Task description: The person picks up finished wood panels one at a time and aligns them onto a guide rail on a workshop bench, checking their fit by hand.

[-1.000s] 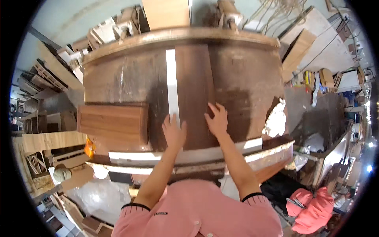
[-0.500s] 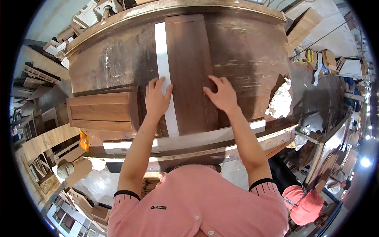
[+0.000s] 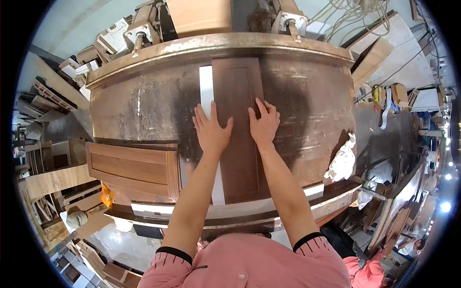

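Note:
A long dark-brown wooden cabinet door (image 3: 236, 165) lies lengthwise in front of me on the workbench (image 3: 129, 108). Along its left edge runs a white strip (image 3: 206, 86). My left hand (image 3: 212, 133) is open, fingers spread over the strip and its thumb over the door's left side. On the door's right edge rests my right hand (image 3: 264, 126), fingers apart and holding nothing. Another white strip (image 3: 247, 207) lies crosswise at the door's near end, partly hidden by my forearms.
A smaller brown panel (image 3: 132, 168) lies to the left, an orange packet (image 3: 106, 195) near it. Crumpled white material (image 3: 342, 161) sits at the right. A raised rail (image 3: 221, 43) closes the bench's far side, with metal cylinders (image 3: 289, 21) behind. Another person in pink (image 3: 367, 273) is at lower right.
The view has tilted toward the bench's far side, showing more beyond the rail. My left hand has spread flatter across the strip; my right hand has come further onto the door's right edge.

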`<control>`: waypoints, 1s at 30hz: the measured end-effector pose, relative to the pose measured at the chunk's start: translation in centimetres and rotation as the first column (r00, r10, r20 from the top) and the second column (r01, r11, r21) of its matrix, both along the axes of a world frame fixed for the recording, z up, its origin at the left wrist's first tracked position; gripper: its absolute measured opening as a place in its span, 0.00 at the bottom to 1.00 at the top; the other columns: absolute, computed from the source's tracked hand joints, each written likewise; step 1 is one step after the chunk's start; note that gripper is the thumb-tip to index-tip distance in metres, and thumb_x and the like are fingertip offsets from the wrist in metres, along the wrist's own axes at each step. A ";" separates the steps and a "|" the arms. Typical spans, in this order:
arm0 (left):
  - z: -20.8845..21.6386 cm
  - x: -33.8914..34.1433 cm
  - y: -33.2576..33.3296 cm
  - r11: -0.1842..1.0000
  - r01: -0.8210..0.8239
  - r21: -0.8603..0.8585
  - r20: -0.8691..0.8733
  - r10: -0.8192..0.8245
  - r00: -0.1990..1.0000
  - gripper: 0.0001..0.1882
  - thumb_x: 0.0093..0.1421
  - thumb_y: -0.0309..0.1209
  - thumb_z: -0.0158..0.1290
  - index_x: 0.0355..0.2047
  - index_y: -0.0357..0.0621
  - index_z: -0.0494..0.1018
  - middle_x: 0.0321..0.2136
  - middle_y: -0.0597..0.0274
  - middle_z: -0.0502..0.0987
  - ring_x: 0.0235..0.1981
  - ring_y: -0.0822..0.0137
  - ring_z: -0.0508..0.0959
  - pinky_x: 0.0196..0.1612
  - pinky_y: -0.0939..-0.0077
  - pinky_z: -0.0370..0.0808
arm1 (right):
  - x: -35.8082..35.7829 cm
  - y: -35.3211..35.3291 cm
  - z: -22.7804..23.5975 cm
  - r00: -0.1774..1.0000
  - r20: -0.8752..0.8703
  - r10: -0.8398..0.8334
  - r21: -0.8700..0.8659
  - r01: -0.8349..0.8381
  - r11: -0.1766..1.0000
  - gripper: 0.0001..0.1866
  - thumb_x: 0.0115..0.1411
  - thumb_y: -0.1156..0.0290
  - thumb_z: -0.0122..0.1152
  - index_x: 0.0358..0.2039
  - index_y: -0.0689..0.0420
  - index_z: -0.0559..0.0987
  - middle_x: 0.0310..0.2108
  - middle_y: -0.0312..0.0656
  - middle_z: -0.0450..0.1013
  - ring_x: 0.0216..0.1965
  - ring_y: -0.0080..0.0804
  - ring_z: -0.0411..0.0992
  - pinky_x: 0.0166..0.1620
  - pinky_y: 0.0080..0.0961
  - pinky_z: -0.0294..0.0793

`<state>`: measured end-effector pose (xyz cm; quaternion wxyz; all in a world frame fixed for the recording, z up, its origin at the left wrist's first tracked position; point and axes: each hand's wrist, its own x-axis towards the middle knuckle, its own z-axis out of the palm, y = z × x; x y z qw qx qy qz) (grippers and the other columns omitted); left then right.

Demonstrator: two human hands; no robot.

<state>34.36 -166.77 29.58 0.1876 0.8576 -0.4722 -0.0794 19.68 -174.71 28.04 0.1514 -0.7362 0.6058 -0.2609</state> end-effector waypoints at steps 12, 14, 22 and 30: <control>0.0 0.0 -0.1 0.999 0.007 -0.033 -0.011 -0.007 1.000 0.42 0.64 0.53 0.55 0.73 0.49 0.56 0.70 0.31 0.51 0.73 0.36 0.51 0.74 0.46 0.53 | 0.4 -0.1 0.8 0.999 -0.039 -0.037 0.008 0.038 0.999 0.22 0.64 0.57 0.65 0.58 0.43 0.80 0.57 0.43 0.70 0.56 0.47 0.68 0.61 0.44 0.66; 0.1 0.0 0.0 1.000 0.009 -0.020 -0.023 -0.010 1.000 0.42 0.64 0.52 0.56 0.73 0.50 0.56 0.71 0.31 0.50 0.73 0.36 0.50 0.74 0.47 0.53 | 0.4 -0.1 0.8 0.999 -0.034 -0.041 0.022 0.042 0.999 0.22 0.64 0.55 0.65 0.58 0.42 0.80 0.58 0.44 0.70 0.58 0.49 0.67 0.61 0.47 0.67; 0.1 0.1 0.3 0.998 0.027 -0.056 0.001 -0.027 1.000 0.42 0.64 0.52 0.57 0.73 0.50 0.56 0.70 0.29 0.51 0.73 0.35 0.52 0.73 0.46 0.54 | 0.5 0.3 0.7 0.999 -0.042 -0.026 -0.020 0.025 0.999 0.22 0.64 0.56 0.64 0.58 0.44 0.78 0.57 0.44 0.69 0.58 0.48 0.67 0.59 0.47 0.67; 0.0 0.0 0.1 0.997 0.050 -0.064 0.029 -0.048 0.998 0.42 0.64 0.53 0.55 0.73 0.49 0.56 0.70 0.28 0.51 0.72 0.34 0.52 0.73 0.46 0.53 | 0.4 0.0 0.6 0.999 -0.028 -0.030 -0.038 0.028 0.999 0.23 0.64 0.57 0.64 0.59 0.44 0.78 0.58 0.44 0.70 0.59 0.49 0.67 0.59 0.48 0.66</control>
